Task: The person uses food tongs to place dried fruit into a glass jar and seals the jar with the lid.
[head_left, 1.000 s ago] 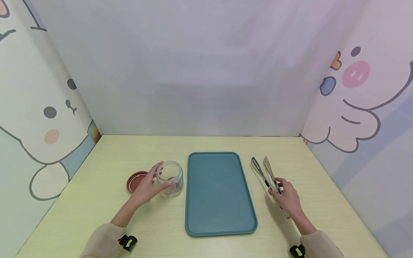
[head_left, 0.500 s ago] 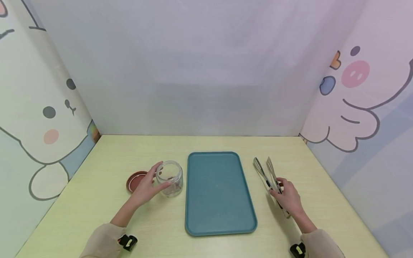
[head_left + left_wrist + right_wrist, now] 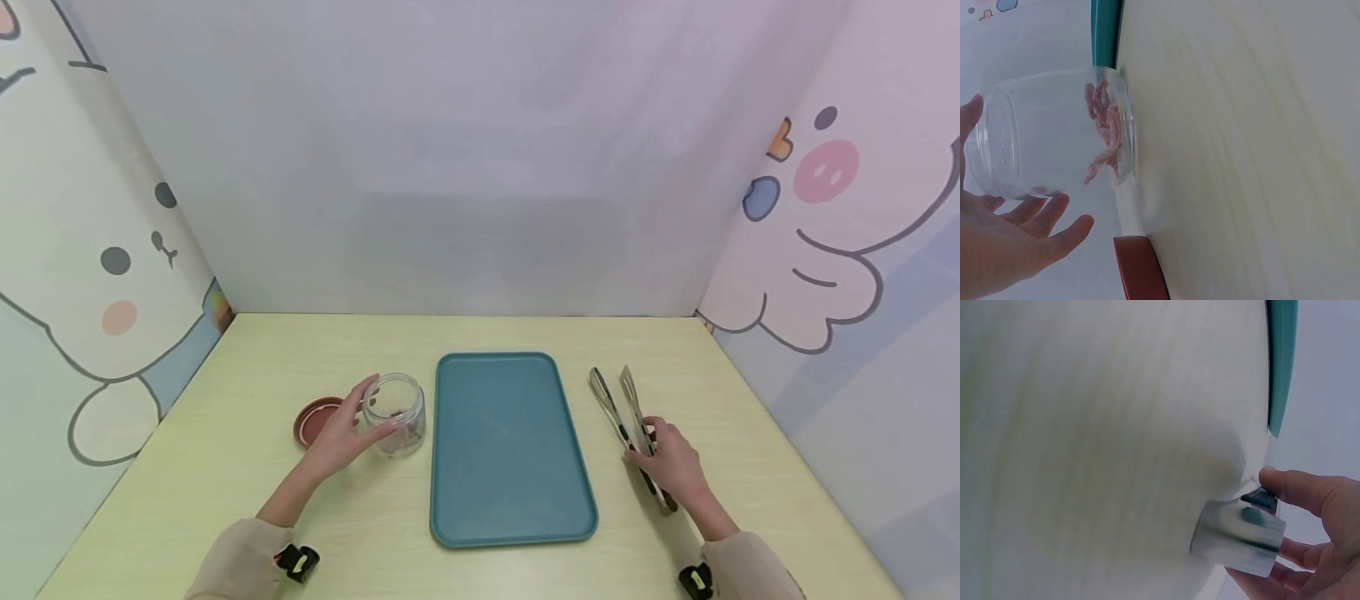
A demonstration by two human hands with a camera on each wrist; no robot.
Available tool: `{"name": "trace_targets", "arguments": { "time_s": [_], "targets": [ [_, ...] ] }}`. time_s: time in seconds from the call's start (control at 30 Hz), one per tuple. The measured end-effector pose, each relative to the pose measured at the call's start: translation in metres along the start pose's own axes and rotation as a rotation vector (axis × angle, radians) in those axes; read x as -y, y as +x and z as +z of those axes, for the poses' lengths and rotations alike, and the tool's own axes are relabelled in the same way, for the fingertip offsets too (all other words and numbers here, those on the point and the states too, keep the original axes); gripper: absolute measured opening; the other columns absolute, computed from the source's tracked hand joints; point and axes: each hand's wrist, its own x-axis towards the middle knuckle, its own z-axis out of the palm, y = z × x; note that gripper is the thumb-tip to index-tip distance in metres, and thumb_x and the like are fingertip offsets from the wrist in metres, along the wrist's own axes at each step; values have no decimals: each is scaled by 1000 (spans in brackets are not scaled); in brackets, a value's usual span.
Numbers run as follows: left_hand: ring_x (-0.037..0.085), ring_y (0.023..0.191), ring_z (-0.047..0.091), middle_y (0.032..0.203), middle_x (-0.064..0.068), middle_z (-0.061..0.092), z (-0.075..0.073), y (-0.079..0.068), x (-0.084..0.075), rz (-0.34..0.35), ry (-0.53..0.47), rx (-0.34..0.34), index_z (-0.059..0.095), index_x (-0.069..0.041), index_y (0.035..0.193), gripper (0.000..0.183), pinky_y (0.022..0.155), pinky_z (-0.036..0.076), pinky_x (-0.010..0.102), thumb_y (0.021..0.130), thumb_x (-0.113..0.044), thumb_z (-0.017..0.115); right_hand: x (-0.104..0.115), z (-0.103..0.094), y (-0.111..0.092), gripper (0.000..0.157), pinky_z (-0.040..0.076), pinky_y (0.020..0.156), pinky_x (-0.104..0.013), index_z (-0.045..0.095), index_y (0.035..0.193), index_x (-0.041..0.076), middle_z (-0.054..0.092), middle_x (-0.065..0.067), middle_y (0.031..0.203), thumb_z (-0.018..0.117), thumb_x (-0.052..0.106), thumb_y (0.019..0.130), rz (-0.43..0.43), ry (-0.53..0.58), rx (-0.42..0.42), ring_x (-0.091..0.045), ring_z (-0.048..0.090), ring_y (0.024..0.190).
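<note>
With the tray (image 3: 513, 450) as your clock centre, start at nine o'clock: a reddish-brown lid (image 3: 313, 425) lies on the table (image 3: 360, 533), your left hand (image 3: 341, 442) hiding part of it in the head view. Just inward, between nine and ten, that hand grips the upper part of a glass jar (image 3: 405, 425) between thumb and fingers; the jar stands upright, its mouth uncovered. A few reddish strips (image 3: 1107, 128) lie at its bottom (your left wrist view shows them best). Next comes the blue-green tray itself, flat, its long sides running away from you. At three o'clock your right hand (image 3: 671, 462) pinches some tongs (image 3: 624, 431), their far tips spread apart and aimed toward eleven; I cannot tell whether they touch the table.
</note>
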Motion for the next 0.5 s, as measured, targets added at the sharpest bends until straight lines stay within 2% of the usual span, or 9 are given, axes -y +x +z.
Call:
{"name": "trace_targets", "arguments": {
  "time_s": [0.2, 0.33, 0.5],
  "targets": [
    [39, 118, 33, 135, 19, 31, -1, 0, -1, 10, -2, 1, 22, -11, 139, 79, 90, 33, 54, 79, -38, 64, 2, -2, -1, 57, 43, 57, -45, 44, 116, -10, 51, -24, 92, 71, 16, 73, -11, -21, -31, -31, 52, 73],
    [38, 118, 33, 135, 19, 31, -1, 0, -1, 12, -9, 3, 22, -11, 139, 78, 90, 33, 54, 79, -37, 64, 7, -6, -2, 55, 43, 57, -47, 45, 116, -10, 48, -28, 97, 70, 17, 74, -34, -14, -96, -32, 52, 72],
    [41, 116, 34, 134, 19, 32, -1, -1, -1, 0, -7, 3, 22, -13, 139, 79, 88, 34, 55, 78, -38, 65, 14, -9, 1, 51, 43, 61, -50, 47, 115, -8, 47, -27, 99, 70, 16, 75, -86, 10, -189, -37, 50, 84]
  ]
}}
